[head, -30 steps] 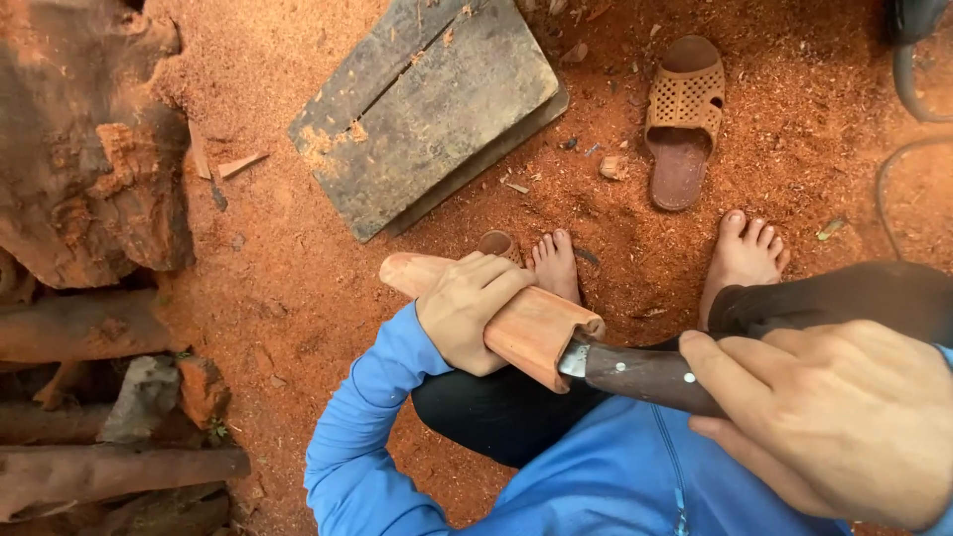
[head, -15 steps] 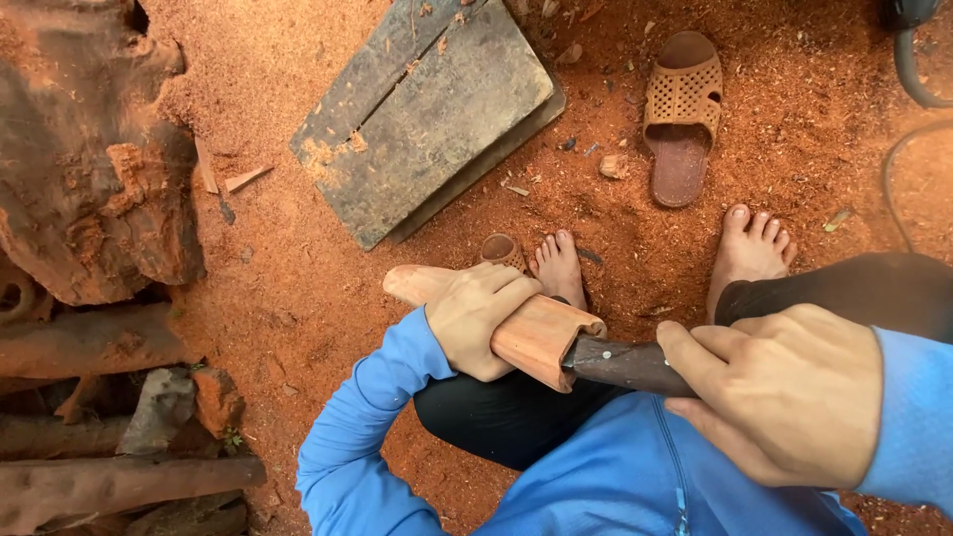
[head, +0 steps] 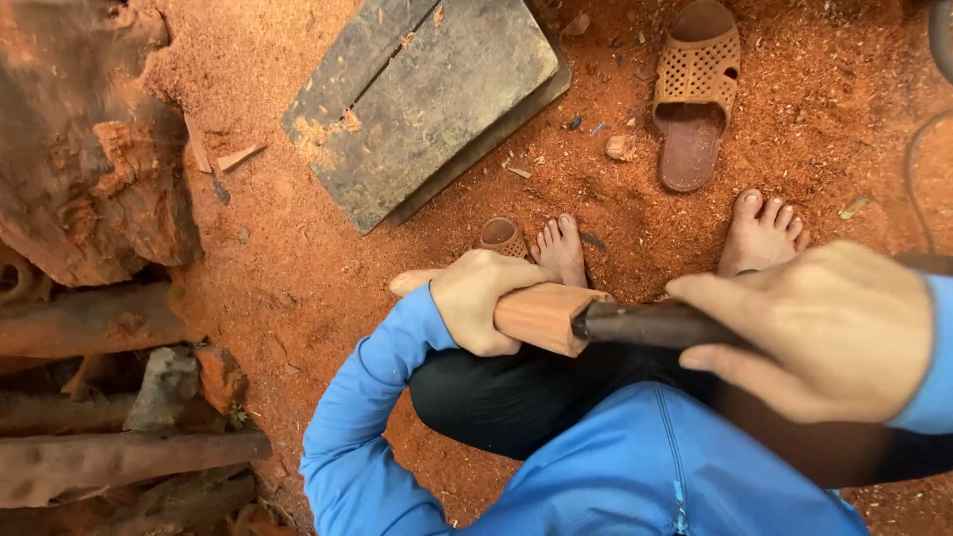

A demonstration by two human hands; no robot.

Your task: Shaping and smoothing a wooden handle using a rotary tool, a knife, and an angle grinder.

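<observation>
Head view | left hand (head: 486, 313) fingers wrapped round wooden block (head: 541, 318), centre frame | right hand (head: 824, 333) at 3 o'clock gripping dark tool handle (head: 645, 323), tip touching block | sandal (head: 695, 94) at 1 o'clock.

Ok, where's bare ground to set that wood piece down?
Open sawdust ground lies between the grey board, the log pile and the left hand. Another patch sits right of the sandal. Around the bare feet and logs it is crowded.
</observation>
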